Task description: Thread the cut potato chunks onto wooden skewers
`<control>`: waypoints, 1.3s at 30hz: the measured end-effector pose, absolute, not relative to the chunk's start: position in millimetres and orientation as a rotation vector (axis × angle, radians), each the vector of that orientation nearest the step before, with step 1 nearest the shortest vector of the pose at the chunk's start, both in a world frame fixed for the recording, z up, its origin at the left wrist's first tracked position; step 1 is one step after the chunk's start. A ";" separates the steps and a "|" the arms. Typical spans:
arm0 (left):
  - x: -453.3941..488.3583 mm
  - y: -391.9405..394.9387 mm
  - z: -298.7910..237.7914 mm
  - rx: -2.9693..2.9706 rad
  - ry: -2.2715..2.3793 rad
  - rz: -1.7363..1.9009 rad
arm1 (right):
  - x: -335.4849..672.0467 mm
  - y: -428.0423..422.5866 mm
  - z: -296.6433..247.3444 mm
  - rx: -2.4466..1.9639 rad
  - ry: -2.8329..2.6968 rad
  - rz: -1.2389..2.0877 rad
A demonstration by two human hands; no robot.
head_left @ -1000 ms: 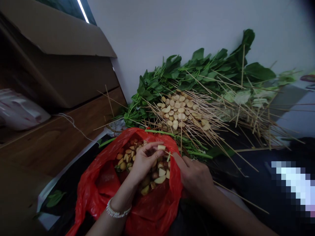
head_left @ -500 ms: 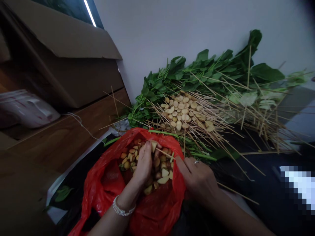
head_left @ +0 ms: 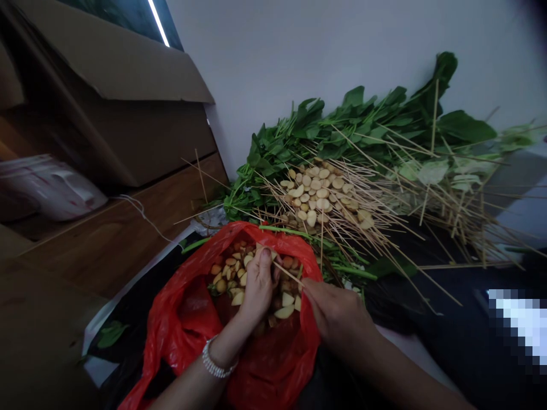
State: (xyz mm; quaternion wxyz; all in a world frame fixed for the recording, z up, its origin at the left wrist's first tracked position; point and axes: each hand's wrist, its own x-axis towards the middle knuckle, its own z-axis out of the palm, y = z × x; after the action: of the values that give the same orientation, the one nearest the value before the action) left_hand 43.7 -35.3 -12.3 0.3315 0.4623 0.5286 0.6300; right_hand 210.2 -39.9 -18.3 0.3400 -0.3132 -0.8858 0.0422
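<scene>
Above the open red plastic bag (head_left: pixel 168 327), my left hand (head_left: pixel 257 287) is closed around a pale potato piece (head_left: pixel 274 255), mostly hidden by the thumb and fingers. A beaded bracelet circles that wrist. My right hand (head_left: pixel 339 313), at the bag's right rim, pinches a thin wooden skewer (head_left: pixel 289 275). The skewer's far end meets the potato piece; how deep it goes is hidden. Cut potato chunks (head_left: pixel 284 312) lie in the bag below my hands. Farther back, skewered potato slices (head_left: pixel 315 185) rest in a heap, their sticks fanning right.
Leafy green stems (head_left: pixel 299 125) lie along the wall behind the skewers. Pale leafy pieces on sticks (head_left: pixel 464 179) are at the right. A cardboard box (head_left: pixel 158 136) and a whitish container (head_left: pixel 55 188) stand at the left, by a wooden surface (head_left: pixel 128 228).
My left thumb has come down over the potato piece, covering more of it. My right hand has turned slightly, its fingers now closer around the skewer.
</scene>
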 end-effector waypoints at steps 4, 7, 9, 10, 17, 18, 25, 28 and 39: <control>45.0 -36.4 -12.0 1.242 1.394 1.659 | 211.6 -41.6 -26.4 -0.749 -2.251 -0.442; 46.8 -37.2 -11.8 1.249 1.379 1.646 | 208.4 -46.9 -22.7 -0.866 -2.292 -0.054; 47.7 -37.2 -12.2 1.253 1.372 1.632 | 205.1 -51.0 -15.3 -0.943 -2.285 0.441; 48.0 -37.0 -12.6 1.251 1.372 1.623 | 203.5 -52.6 -11.2 -0.965 -2.257 0.698; 46.0 -35.9 -16.4 1.287 1.400 1.594 | 202.1 -48.3 -16.6 -0.941 -2.251 0.648; 45.5 -35.9 -17.1 1.298 1.393 1.602 | 203.0 -47.3 -21.7 -0.894 -2.274 0.352; 44.6 -37.5 -15.9 1.323 1.364 1.580 | 199.8 -49.0 -21.1 -0.873 -2.178 0.630; 44.3 -38.7 -13.9 1.298 1.346 1.549 | 195.9 -47.3 -9.6 -0.865 -1.896 1.476; 48.3 -39.3 -19.6 1.275 1.344 1.595 | 199.7 -49.6 -29.9 -0.846 -2.217 0.141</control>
State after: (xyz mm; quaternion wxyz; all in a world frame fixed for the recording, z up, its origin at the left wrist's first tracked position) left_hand 48.3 -39.3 -19.6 0.3413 0.4903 0.5167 0.6133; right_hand 199.7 -49.6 -29.9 0.3730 -0.3303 -0.8653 0.0550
